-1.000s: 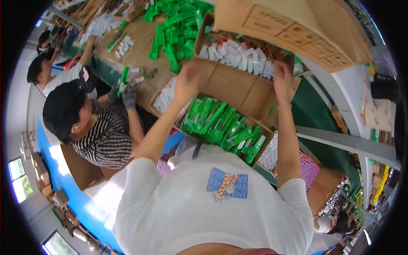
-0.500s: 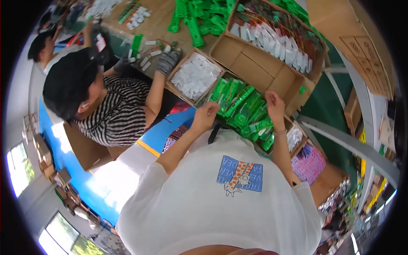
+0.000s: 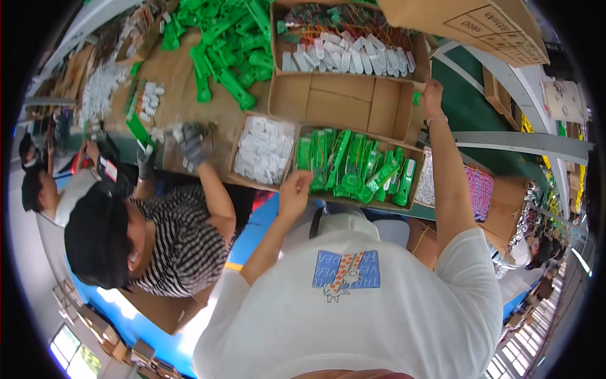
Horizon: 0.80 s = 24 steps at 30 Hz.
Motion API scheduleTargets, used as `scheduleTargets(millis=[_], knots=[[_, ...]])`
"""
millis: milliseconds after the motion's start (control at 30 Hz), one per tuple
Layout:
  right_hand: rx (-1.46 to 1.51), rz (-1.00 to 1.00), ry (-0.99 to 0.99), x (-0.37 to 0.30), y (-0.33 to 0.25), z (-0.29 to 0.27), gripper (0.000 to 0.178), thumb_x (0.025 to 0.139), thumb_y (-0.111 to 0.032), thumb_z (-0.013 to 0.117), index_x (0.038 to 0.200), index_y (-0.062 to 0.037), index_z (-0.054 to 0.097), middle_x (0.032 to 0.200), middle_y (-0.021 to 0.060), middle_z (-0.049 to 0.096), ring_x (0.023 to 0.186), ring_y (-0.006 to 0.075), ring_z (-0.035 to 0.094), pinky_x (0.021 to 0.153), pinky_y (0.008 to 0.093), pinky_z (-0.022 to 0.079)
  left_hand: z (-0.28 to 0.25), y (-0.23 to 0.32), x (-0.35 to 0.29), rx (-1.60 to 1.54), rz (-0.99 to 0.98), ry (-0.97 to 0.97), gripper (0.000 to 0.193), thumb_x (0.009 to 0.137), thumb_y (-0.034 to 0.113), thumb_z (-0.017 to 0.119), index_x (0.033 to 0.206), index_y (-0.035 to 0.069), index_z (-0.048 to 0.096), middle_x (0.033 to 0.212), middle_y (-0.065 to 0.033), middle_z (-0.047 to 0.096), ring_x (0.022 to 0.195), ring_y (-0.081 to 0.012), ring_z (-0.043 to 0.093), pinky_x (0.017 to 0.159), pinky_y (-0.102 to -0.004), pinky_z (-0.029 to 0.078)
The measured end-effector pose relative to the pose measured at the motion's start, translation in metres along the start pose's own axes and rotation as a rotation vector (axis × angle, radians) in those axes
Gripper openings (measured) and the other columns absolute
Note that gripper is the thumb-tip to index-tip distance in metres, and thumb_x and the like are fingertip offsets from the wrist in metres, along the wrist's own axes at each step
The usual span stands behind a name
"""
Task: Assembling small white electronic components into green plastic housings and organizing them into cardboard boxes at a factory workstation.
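My left hand (image 3: 295, 192) is curled, thumb against fingers, at the near left corner of a cardboard tray (image 3: 413, 203). Anything inside its fingers is too small to tell. Rows of green plastic casings (image 3: 353, 165) with thin wires fill that tray. With the arm stretched far right, my right hand (image 3: 433, 99) is closed at the right edge of a larger cardboard box (image 3: 353, 101). Whether it grips the rim is hidden. A small green piece (image 3: 416, 98) shows beside those fingers. White parts with orange wires and green boards (image 3: 353, 54) lie in the box's far half.
A tray of small white pieces (image 3: 264, 150) adjoins on the left. Green casings (image 3: 230, 54) are heaped behind it. A co-worker's gloved hand (image 3: 191, 142) works at the left. To the right are a grey metal bar (image 3: 505, 140) and a pink bundle (image 3: 478, 192); a carton (image 3: 470, 28) stands above.
The view has turned, so the trays appear squarer. My right hand has moved from above the green casings to the larger box's right edge. My left hand stays by the tray corner.
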State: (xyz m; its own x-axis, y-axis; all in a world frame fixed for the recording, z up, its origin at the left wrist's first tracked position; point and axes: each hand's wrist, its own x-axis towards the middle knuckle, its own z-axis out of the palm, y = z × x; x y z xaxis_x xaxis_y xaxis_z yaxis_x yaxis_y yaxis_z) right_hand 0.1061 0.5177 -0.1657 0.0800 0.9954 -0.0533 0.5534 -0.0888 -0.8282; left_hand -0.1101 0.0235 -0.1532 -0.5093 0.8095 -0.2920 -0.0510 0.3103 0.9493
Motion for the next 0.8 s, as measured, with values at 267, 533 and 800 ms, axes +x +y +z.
scheduleTargets(millis=[267,533,800], knots=[[0.271,0.205,-0.249,0.002,-0.022,0.038,0.042,0.088,-0.039,0.063,0.107,-0.0020,0.060,0.080,0.0029,0.057,0.060,0.0154,0.052,0.054,0.0282,0.043,-0.026,-0.005,-0.033,0.029,-0.017,0.031,0.015,0.090,-0.001,0.052,0.101,0.004,0.062,0.092,-0.0043,0.065,0.085,-0.0099,0.061,0.075,-0.0228,0.048],[-0.036,-0.070,-0.182,-0.015,-0.053,0.005,0.032,0.080,-0.023,0.068,0.102,-0.0014,0.059,0.082,0.0074,0.059,0.072,0.0218,0.059,0.056,0.0297,0.048,-0.015,0.024,-0.044,0.190,0.017,0.074,0.016,0.091,0.005,0.055,0.105,0.004,0.062,0.093,-0.0068,0.068,0.087,-0.0131,0.064,0.076,-0.0267,0.050],[1.014,0.542,-0.942,-0.098,0.003,-0.019,0.009,0.080,0.001,0.055,0.088,-0.0014,0.051,0.094,0.0112,0.051,0.094,0.0280,0.055,0.095,0.0573,0.048,0.019,0.052,0.025,0.312,0.242,0.190,0.018,0.088,0.009,0.059,0.104,0.002,0.063,0.097,-0.0141,0.067,0.089,-0.0233,0.065,0.078,-0.0315,0.050]])
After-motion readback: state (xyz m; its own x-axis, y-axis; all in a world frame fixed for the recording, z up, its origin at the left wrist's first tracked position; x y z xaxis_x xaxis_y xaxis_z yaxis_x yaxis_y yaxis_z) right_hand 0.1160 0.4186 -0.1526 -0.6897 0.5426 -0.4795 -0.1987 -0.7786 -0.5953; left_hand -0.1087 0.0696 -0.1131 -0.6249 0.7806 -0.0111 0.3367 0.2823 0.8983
